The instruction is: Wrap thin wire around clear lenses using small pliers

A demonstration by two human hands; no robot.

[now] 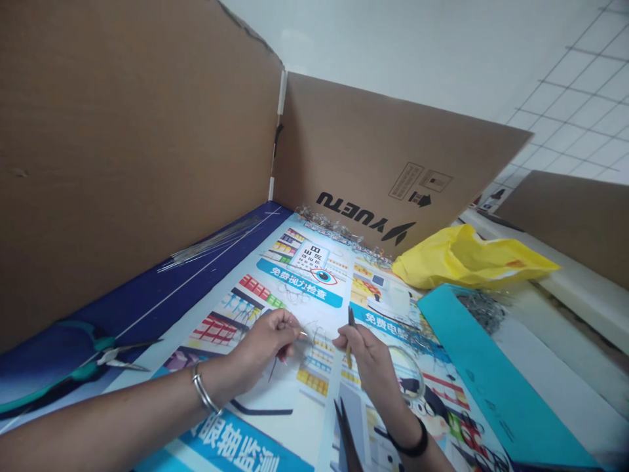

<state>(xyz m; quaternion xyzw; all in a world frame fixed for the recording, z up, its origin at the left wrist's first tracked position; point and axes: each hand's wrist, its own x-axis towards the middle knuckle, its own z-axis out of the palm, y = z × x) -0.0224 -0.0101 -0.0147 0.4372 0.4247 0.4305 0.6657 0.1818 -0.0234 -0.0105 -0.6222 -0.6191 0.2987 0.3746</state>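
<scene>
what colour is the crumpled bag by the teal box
The bag is yellow; the head view shows it best.

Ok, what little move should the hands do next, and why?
Maybe bring the dark-tipped tool closer to the thin wire: the left hand seems to pinch the wire, while the right hand holds the tool with its tip apart from it.

The bag (466,259) is bright yellow, and the box (496,367) near it is blue-green. The big boards (393,144) are brown, and one has black letters. The sheet (275,314) is white and blue with small red, yellow and green pictures, and the wall (580,98) has dark crossing lines on white.
</scene>
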